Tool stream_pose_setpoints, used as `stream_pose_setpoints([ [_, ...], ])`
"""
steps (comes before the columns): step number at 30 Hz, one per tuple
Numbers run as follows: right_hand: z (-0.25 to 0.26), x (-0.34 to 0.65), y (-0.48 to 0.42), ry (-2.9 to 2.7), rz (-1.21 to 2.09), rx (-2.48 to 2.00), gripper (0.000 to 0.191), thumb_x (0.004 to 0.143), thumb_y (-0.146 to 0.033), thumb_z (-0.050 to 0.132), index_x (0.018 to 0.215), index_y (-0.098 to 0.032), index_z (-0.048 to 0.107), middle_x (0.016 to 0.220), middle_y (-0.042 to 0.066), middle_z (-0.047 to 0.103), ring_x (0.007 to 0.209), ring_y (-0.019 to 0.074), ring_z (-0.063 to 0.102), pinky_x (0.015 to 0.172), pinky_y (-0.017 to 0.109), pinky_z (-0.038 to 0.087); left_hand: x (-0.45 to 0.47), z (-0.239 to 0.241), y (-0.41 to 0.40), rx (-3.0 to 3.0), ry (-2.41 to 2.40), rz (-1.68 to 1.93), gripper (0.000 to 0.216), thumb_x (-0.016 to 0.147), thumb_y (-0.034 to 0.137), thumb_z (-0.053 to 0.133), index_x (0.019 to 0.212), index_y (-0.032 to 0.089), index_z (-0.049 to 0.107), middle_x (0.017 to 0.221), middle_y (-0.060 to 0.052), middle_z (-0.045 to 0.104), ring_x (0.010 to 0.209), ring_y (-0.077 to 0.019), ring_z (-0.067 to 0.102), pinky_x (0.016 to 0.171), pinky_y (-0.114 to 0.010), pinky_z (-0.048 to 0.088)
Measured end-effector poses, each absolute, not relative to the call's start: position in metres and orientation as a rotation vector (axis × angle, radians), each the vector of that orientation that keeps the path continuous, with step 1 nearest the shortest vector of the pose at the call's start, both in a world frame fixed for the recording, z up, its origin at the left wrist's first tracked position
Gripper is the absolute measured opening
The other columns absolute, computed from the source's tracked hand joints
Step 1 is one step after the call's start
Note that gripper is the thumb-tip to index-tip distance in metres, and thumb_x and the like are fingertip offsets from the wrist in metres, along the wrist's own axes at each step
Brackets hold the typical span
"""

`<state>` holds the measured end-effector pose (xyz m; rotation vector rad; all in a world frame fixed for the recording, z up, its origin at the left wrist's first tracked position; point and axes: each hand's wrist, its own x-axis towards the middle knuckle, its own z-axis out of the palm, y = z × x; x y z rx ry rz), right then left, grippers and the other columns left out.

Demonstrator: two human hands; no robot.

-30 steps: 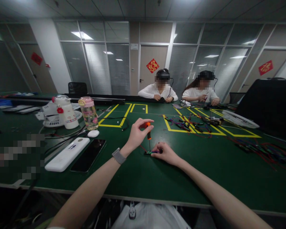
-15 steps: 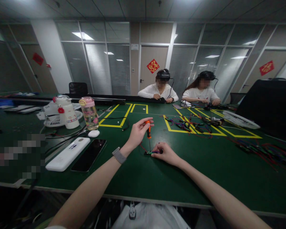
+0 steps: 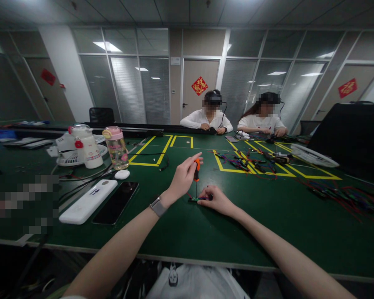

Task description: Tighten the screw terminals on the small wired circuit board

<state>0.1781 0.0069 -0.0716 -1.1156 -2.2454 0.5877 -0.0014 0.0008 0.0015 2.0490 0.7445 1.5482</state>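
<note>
My left hand (image 3: 182, 178) pinches the orange handle of a small screwdriver (image 3: 197, 169) held upright, its thin shaft pointing down onto a small circuit board (image 3: 194, 199) on the green table (image 3: 187, 232). My right hand (image 3: 216, 200) rests on the table with fingers curled over the right end of that board, pressing it down. A watch sits on my left wrist (image 3: 158, 206).
At left lie a black phone (image 3: 116, 202), a white power bank (image 3: 87, 201), a pink-lidded bottle (image 3: 116, 148) and a white bottle (image 3: 87, 146). Tangled red and black wires (image 3: 345, 195) spread at right. Two people sit across the table near more wires (image 3: 246, 162). Yellow tape marks boxes.
My left hand has shifted slightly right and turned on the screwdriver handle, which now stands a little further right. My right hand stays on the board.
</note>
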Motion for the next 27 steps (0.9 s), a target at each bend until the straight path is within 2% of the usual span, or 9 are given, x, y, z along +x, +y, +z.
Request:
stream_pose_setpoints([
  [3,-0.071,0.178,0.007,-2.244,0.601,-1.120,0.011,0.075,-0.027,0.074,0.076,-0.017,0.071,0.063,-0.002,0.056,0.068,0.0149,0.052,0.070,0.027,0.039,-0.002,0.003,0.004,1.899,0.723,1.537,0.030,0.092,0.025,0.054,0.120,0.019,0.063,0.103,-0.007,0.067,0.091,-0.0167,0.067,0.082,-0.029,0.053],
  [7,-0.072,0.178,0.007,-2.240,0.605,-1.117,0.010,0.075,-0.026,0.075,0.075,-0.016,0.070,0.062,-0.003,0.055,0.067,0.0146,0.051,0.073,0.028,0.039,-0.006,0.004,0.004,1.971,0.908,1.676,0.020,0.082,0.027,0.068,0.101,0.020,0.071,0.086,-0.002,0.059,0.074,-0.0131,0.060,0.069,-0.024,0.051],
  [10,-0.073,0.178,0.007,-2.238,0.587,-1.104,0.010,0.075,-0.025,0.075,0.074,-0.016,0.070,0.061,-0.003,0.055,0.067,0.0148,0.051,0.074,0.029,0.038,-0.006,0.004,0.001,2.145,0.997,1.694,0.026,0.093,0.028,0.055,0.114,0.022,0.067,0.089,-0.003,0.060,0.080,-0.0145,0.059,0.077,-0.027,0.050],
  [13,-0.073,0.179,0.008,-2.240,0.581,-1.099,0.010,0.075,-0.026,0.075,0.075,-0.017,0.070,0.062,-0.003,0.056,0.068,0.0152,0.052,0.071,0.028,0.038,-0.002,0.002,-0.002,2.217,0.905,1.643,0.035,0.098,0.023,0.041,0.129,0.021,0.057,0.110,-0.008,0.064,0.102,-0.0181,0.060,0.094,-0.033,0.047],
  [16,-0.073,0.179,0.008,-2.244,0.586,-1.113,0.010,0.075,-0.026,0.075,0.077,-0.017,0.071,0.063,-0.002,0.056,0.068,0.0153,0.051,0.070,0.028,0.038,0.003,0.000,-0.002,2.044,0.731,1.563,0.036,0.098,0.023,0.040,0.132,0.021,0.053,0.126,-0.010,0.060,0.111,-0.0194,0.061,0.096,-0.035,0.049],
  [19,-0.073,0.178,0.008,-2.236,0.600,-1.114,0.010,0.074,-0.026,0.075,0.076,-0.017,0.071,0.062,-0.002,0.055,0.067,0.0152,0.051,0.069,0.028,0.038,0.005,0.000,0.000,1.846,0.648,1.533,0.032,0.096,0.024,0.046,0.125,0.019,0.058,0.118,-0.010,0.063,0.099,-0.0180,0.065,0.084,-0.030,0.055],
  [23,-0.072,0.178,0.007,-2.235,0.615,-1.102,0.011,0.075,-0.027,0.075,0.076,-0.016,0.071,0.061,-0.003,0.055,0.067,0.0151,0.051,0.071,0.028,0.037,0.001,0.003,0.000,1.905,0.785,1.650,0.019,0.087,0.024,0.062,0.103,0.019,0.068,0.097,-0.005,0.060,0.082,-0.0136,0.062,0.072,-0.025,0.053],
  [25,-0.072,0.178,0.007,-2.238,0.617,-1.107,0.011,0.075,-0.027,0.075,0.076,-0.016,0.071,0.062,-0.003,0.054,0.068,0.0151,0.051,0.071,0.028,0.037,-0.001,0.004,-0.002,2.013,0.904,1.729,0.013,0.083,0.025,0.068,0.095,0.020,0.070,0.093,-0.004,0.056,0.082,-0.0140,0.059,0.072,-0.024,0.052],
  [27,-0.072,0.178,0.006,-2.234,0.620,-1.115,0.011,0.075,-0.026,0.075,0.076,-0.016,0.070,0.062,-0.003,0.054,0.067,0.0149,0.051,0.070,0.028,0.037,-0.002,0.004,-0.004,2.135,0.981,1.762,0.014,0.086,0.027,0.065,0.098,0.021,0.070,0.093,-0.004,0.054,0.085,-0.0151,0.057,0.077,-0.027,0.051],
])
